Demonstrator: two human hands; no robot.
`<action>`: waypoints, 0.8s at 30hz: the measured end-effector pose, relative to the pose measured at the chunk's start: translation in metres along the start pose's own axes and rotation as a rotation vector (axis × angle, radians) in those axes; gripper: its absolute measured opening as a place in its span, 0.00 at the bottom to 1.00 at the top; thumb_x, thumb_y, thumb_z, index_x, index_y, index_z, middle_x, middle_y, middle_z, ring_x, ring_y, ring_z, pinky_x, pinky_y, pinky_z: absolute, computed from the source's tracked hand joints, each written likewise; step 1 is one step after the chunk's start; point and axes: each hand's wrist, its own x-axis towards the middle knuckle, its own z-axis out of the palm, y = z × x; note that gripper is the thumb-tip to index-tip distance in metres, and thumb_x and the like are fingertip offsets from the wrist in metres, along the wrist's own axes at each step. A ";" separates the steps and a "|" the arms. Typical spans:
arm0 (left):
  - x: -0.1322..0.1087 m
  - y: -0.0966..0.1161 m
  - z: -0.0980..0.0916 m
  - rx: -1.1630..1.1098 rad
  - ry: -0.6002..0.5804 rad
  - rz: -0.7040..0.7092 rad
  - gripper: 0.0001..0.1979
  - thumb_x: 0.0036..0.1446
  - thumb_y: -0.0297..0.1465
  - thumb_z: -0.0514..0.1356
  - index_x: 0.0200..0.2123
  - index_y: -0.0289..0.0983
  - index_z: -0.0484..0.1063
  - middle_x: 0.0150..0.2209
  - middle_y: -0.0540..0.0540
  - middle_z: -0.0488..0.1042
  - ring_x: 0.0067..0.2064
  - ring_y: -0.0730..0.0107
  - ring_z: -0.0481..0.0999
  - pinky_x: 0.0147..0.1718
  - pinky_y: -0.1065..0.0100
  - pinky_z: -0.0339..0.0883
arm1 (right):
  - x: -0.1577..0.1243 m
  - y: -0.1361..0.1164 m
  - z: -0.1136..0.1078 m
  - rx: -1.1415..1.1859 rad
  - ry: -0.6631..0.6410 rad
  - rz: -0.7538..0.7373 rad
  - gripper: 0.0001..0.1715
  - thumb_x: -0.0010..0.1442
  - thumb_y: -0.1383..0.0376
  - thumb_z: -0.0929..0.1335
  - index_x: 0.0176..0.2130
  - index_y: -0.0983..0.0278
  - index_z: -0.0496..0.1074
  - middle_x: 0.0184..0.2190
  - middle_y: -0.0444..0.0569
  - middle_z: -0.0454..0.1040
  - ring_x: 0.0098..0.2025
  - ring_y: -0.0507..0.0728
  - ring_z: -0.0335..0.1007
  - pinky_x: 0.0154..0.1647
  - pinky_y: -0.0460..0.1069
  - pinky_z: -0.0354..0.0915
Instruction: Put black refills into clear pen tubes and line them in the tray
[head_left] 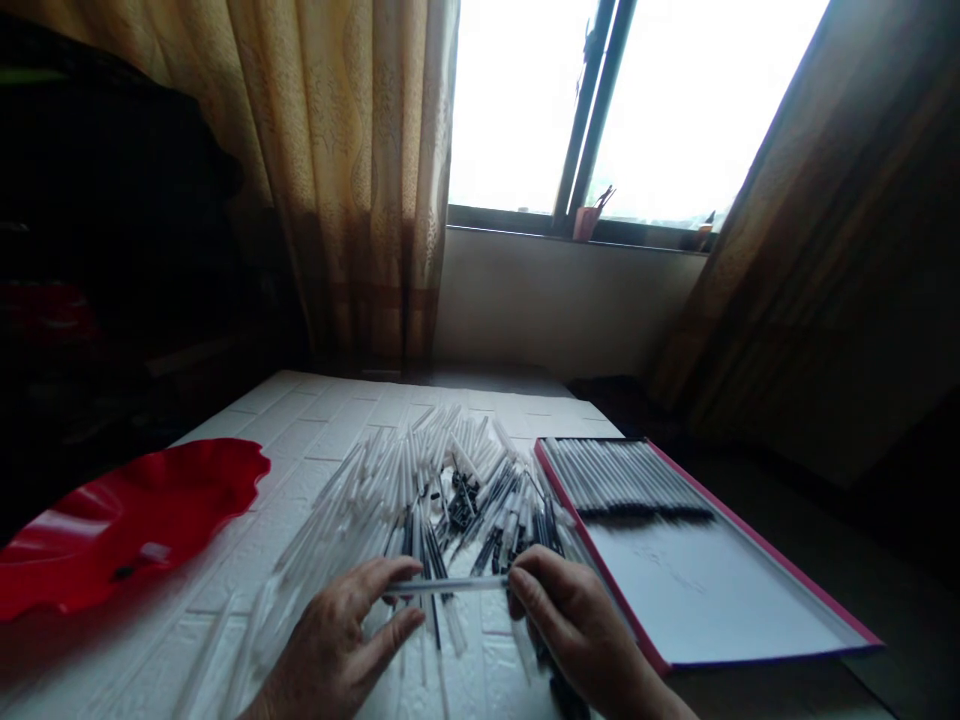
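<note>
A clear pen barrel lies level between my two hands above the near part of the table. My right hand pinches its right end between thumb and fingers. The left end sits loosely within the fingers of my left hand, the forefinger along it and the thumb held a little apart below. Just beyond is a big loose heap of clear plastic tubes, with dark refills among them and small black parts in the middle. My fingers hide both tips of the barrel.
On the right lies a shallow pink-edged box; a row of clear pens with dark ends fills its far part. A red wavy-rimmed bowl stands at the left. The white brick-patterned tabletop stretches back toward curtains and a bright window.
</note>
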 end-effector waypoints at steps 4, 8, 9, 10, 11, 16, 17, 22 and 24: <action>0.009 0.008 -0.005 -0.155 -0.050 -0.112 0.10 0.61 0.40 0.60 0.33 0.41 0.77 0.27 0.53 0.81 0.27 0.72 0.80 0.29 0.78 0.74 | 0.001 0.001 -0.002 0.006 -0.015 -0.003 0.21 0.67 0.53 0.60 0.27 0.61 0.64 0.20 0.44 0.70 0.21 0.52 0.65 0.24 0.45 0.60; 0.012 0.012 -0.008 -0.220 -0.082 -0.199 0.10 0.59 0.38 0.62 0.30 0.40 0.77 0.24 0.54 0.78 0.26 0.72 0.78 0.26 0.78 0.71 | 0.001 0.003 0.000 0.075 -0.070 0.041 0.20 0.66 0.53 0.61 0.28 0.61 0.64 0.21 0.44 0.70 0.20 0.51 0.64 0.21 0.45 0.59; 0.012 0.012 -0.008 -0.226 -0.089 -0.211 0.09 0.58 0.37 0.63 0.30 0.40 0.77 0.24 0.54 0.78 0.26 0.72 0.78 0.25 0.78 0.70 | 0.001 0.003 0.000 0.106 -0.091 0.066 0.20 0.66 0.53 0.61 0.29 0.62 0.64 0.21 0.44 0.70 0.20 0.51 0.64 0.21 0.44 0.58; 0.012 0.012 -0.009 -0.230 -0.097 -0.217 0.08 0.58 0.36 0.63 0.30 0.40 0.78 0.24 0.54 0.78 0.26 0.72 0.78 0.26 0.78 0.70 | 0.001 0.004 0.000 0.131 -0.110 0.090 0.19 0.66 0.53 0.61 0.29 0.62 0.64 0.22 0.44 0.70 0.20 0.51 0.64 0.20 0.44 0.58; 0.012 0.012 -0.009 -0.230 -0.105 -0.219 0.07 0.58 0.36 0.63 0.30 0.40 0.78 0.24 0.54 0.78 0.26 0.72 0.78 0.26 0.77 0.70 | 0.001 0.004 0.000 0.146 -0.131 0.104 0.18 0.66 0.54 0.61 0.30 0.62 0.64 0.23 0.45 0.71 0.21 0.51 0.64 0.21 0.44 0.59; 0.006 0.018 -0.006 -0.179 -0.156 -0.100 0.02 0.57 0.30 0.64 0.32 0.40 0.76 0.27 0.53 0.79 0.29 0.72 0.79 0.29 0.77 0.71 | -0.003 0.000 -0.003 0.069 -0.225 0.046 0.15 0.63 0.60 0.64 0.46 0.64 0.71 0.31 0.48 0.76 0.27 0.52 0.68 0.27 0.45 0.63; 0.005 0.020 -0.005 -0.156 -0.177 -0.052 0.01 0.56 0.28 0.63 0.32 0.40 0.76 0.28 0.52 0.80 0.29 0.72 0.79 0.30 0.76 0.71 | -0.004 -0.001 -0.002 0.044 -0.261 0.025 0.17 0.62 0.60 0.65 0.49 0.63 0.71 0.32 0.48 0.77 0.27 0.53 0.68 0.27 0.45 0.63; -0.002 0.024 0.000 -0.031 -0.255 0.122 0.02 0.56 0.27 0.62 0.33 0.41 0.74 0.28 0.51 0.79 0.30 0.68 0.79 0.29 0.73 0.70 | -0.007 0.000 0.013 -0.096 -0.490 -0.079 0.15 0.59 0.60 0.67 0.43 0.62 0.77 0.27 0.47 0.78 0.27 0.53 0.70 0.25 0.43 0.58; -0.002 0.023 -0.001 0.002 -0.260 0.133 0.04 0.56 0.27 0.63 0.35 0.41 0.73 0.29 0.51 0.79 0.31 0.68 0.79 0.31 0.72 0.71 | -0.007 0.002 0.018 -0.198 -0.538 -0.086 0.13 0.59 0.63 0.66 0.40 0.63 0.78 0.24 0.46 0.77 0.24 0.53 0.69 0.23 0.44 0.55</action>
